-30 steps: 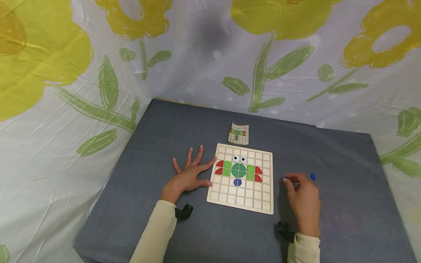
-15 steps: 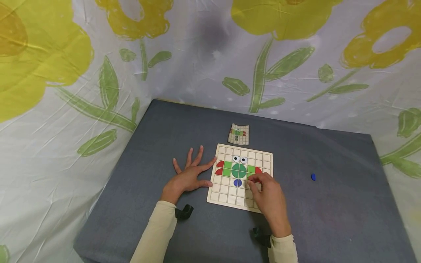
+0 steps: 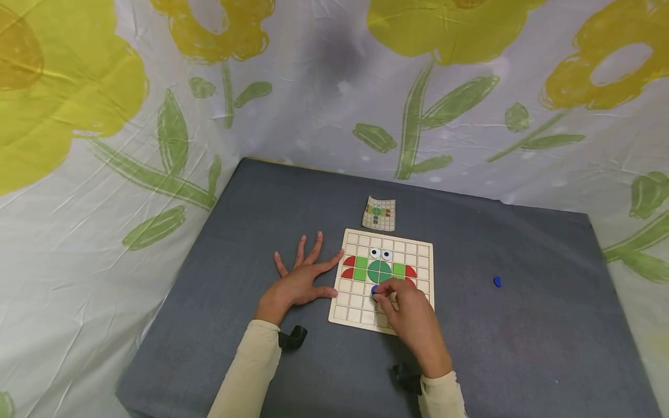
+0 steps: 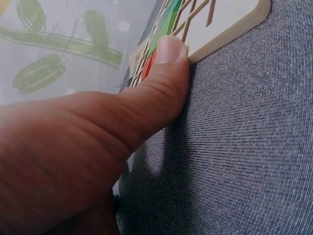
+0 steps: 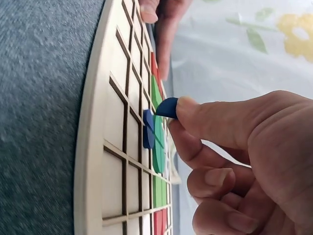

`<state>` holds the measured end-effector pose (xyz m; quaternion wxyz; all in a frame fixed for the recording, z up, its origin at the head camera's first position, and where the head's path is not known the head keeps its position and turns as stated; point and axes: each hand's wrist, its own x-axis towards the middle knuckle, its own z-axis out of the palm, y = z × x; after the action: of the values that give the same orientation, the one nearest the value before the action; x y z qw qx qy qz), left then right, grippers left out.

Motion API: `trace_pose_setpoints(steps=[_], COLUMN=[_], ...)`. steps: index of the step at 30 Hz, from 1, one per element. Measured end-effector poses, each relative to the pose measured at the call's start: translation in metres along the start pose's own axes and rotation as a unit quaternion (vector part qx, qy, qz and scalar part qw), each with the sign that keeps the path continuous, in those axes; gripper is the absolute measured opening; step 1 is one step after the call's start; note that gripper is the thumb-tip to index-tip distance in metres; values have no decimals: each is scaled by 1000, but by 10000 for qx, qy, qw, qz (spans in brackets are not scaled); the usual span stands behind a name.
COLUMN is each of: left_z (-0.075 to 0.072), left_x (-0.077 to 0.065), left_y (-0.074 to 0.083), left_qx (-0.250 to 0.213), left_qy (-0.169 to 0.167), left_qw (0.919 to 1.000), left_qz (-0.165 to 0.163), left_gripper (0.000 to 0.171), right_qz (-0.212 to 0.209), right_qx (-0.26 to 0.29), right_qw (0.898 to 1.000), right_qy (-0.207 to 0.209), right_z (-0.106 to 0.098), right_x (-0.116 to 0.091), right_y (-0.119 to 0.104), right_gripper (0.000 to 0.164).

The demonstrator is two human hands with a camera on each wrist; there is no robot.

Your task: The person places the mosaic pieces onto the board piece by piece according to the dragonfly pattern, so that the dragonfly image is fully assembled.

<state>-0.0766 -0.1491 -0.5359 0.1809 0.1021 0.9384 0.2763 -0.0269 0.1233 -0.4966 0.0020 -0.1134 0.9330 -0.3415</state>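
A square wooden grid board [image 3: 360,302] lies on the table, bearing red, light green, dark green and blue pieces plus two round eye pieces [image 3: 380,253]. My left hand [image 3: 298,284] is spread at its left side, the thumb touching the board's edge in the left wrist view. Between thumb and forefinger, my right hand [image 3: 413,307] pinches a blue half-round piece [image 5: 167,107]. It is held just above the board, near the blue pieces [image 5: 148,128] set in the grid. The right hand hides part of the board's lower right in the head view.
A small pattern card [image 3: 379,213] with a slightly curled edge lies behind the board. One loose blue piece [image 3: 497,281] rests on the grey table cover [image 3: 538,337] to the right. A flower-printed cloth [image 3: 334,104] hangs behind the table.
My right hand has moved left from the table beside the board to over the blue pieces, carrying the blue half-round piece. The left hand has stayed in place.
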Motion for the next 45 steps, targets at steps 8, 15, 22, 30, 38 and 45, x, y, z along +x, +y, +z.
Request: trace_pose_setpoints(steps=[8, 15, 22, 30, 38, 45], left_z=[-2, -14, -15, -13, -8, -15], left_x=[-1, -8, -7, -6, -6, -8], left_y=[0, 13, 16, 13, 8, 14], left_qx=[17, 120, 303, 347, 69, 218], left_qy=[-34, -220, -215, -265, -135, -238], left_qw=[10000, 9996, 9992, 9989, 9999, 9994], left_qz=[36, -86, -142, -181, 11, -93], left_gripper=[99, 97, 97, 98, 99, 97], right_qz=[-40, -137, -213, -472, -516, -584], right_qx=[-86, -337, -360, -619, -642, -621], right_qw=[9998, 9991, 9988, 9964, 9957, 9962], right_qy=[-191, -226, -255, -330, -423, -156], right_z=[6, 7, 7, 10, 9, 3], right_x=[0, -1, -1, 0, 0, -1], right_y=[1, 0, 2, 5, 6, 10], right_gripper=[15, 15, 16, 15, 15, 14])
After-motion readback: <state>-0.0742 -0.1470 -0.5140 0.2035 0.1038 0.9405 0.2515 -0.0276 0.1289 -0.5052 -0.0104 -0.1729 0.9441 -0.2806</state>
